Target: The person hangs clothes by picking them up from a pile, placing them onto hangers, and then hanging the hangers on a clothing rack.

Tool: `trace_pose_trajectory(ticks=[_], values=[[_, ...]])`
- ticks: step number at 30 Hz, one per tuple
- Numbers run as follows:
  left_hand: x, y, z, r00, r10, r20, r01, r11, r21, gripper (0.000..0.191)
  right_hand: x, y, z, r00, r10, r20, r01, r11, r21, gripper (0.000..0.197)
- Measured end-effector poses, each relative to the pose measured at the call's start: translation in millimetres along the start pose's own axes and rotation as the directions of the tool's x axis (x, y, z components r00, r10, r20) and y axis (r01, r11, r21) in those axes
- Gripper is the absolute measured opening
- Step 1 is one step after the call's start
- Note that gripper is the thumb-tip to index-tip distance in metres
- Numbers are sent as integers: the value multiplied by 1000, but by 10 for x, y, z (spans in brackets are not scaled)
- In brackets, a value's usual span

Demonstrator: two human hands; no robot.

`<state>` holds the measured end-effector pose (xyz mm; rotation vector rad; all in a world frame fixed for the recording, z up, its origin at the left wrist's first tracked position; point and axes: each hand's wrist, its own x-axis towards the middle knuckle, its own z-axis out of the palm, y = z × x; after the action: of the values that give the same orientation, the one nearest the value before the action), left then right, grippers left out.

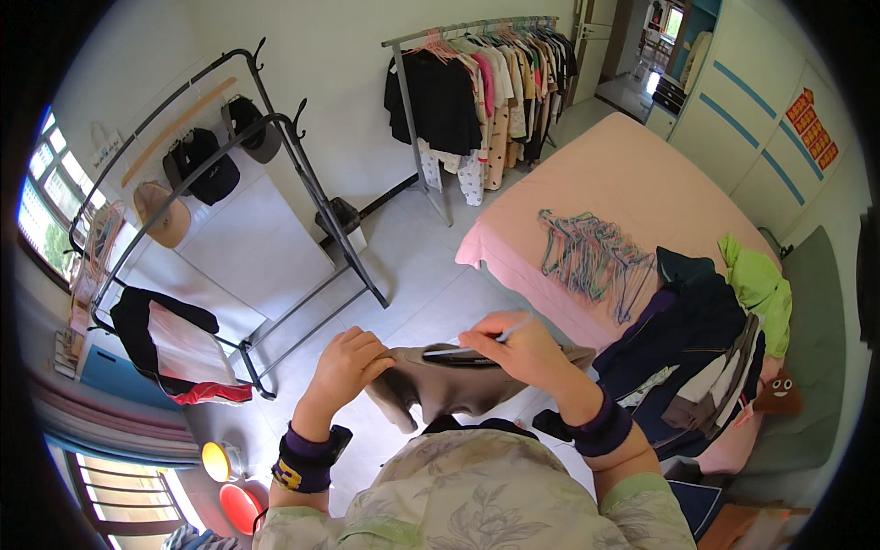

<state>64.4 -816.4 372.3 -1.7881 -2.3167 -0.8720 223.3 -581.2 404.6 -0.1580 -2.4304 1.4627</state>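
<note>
A taupe garment (447, 393) hangs in front of my body, its dark-lined neck opening facing up. My left hand (352, 368) pinches the garment at its left shoulder. With my right hand (514, 349) I grip a pale clothes hanger (450, 354), whose arm lies along the neck opening. The hanger's hook rises past the back of that hand. How far the hanger reaches inside the cloth is hidden.
A bed (619, 165) at right bears a heap of wire hangers (595, 258) and piled clothes (694, 344). A black rack (316, 185) with caps stands at left. Behind is a full clothes rail (474, 27). A red basin (240, 509) sits low at left.
</note>
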Motion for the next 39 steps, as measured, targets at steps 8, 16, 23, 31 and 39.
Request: trace_pose_trajectory(ticks=[8, 16, 23, 31, 39], values=[[-508, -99, 255, 962, -229, -146, 239, 969, 58, 20, 360, -186, 797, 997, -3, 71, 8, 998, -63, 21], [-954, -497, -105, 904, -308, -296, 333, 942, 38, 22, 523, -390, 1226, 972, -123, 198, 127, 992, -12, 28], [-1266, -1191, -507, 838, -373, -398, 392, 919, -38, 26, 741, -62, 1003, 872, 15, 489, 66, 987, -148, 31], [-1312, -1822, -930, 783, -410, -468, 420, 903, -90, 22, 1492, -18, 1415, 665, -197, 721, 51, 974, 219, 27], [-1233, -2246, -1146, 453, -434, -779, 729, 683, 43, 20, 2253, -95, 2231, 564, -358, 745, -21, 895, 446, 26]])
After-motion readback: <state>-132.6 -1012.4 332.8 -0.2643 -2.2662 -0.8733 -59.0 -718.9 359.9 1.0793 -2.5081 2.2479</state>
